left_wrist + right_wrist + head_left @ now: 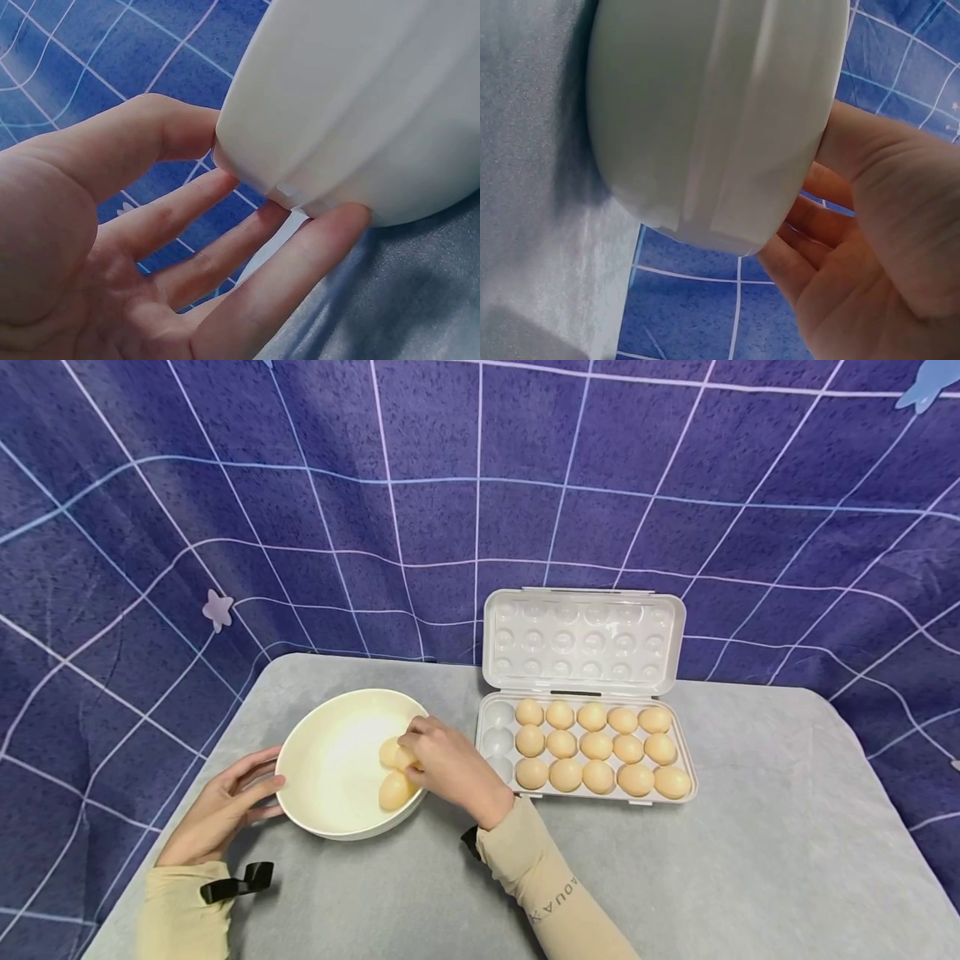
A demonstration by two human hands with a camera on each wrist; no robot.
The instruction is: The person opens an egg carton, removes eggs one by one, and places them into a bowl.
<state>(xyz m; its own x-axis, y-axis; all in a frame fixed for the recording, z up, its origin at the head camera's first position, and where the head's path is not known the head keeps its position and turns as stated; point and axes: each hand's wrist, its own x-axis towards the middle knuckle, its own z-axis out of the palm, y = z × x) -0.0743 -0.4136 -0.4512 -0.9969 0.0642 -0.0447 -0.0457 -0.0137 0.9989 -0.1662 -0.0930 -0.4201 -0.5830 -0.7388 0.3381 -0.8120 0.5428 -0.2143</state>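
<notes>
A cream bowl (330, 777) stands on the left part of the table. My left hand (232, 799) holds its left side, thumb at the rim and fingers spread against the outer wall (352, 112). Over the bowl's right side, my right hand (450, 764) pinches an egg (406, 759) between thumb and fingers. Beside that egg in the bowl lie another egg (389, 752) and a nearer egg (394, 792). In the right wrist view the bowl's wall (712, 112) hides the right fingertips and the eggs.
To the right of the bowl stands an open egg carton (583, 696), its lid (585, 643) raised at the back. Several eggs (597, 746) fill most of it; its left column has bare hollows (498, 742). A blue checked cloth (450, 518) hangs behind the grey table (750, 827).
</notes>
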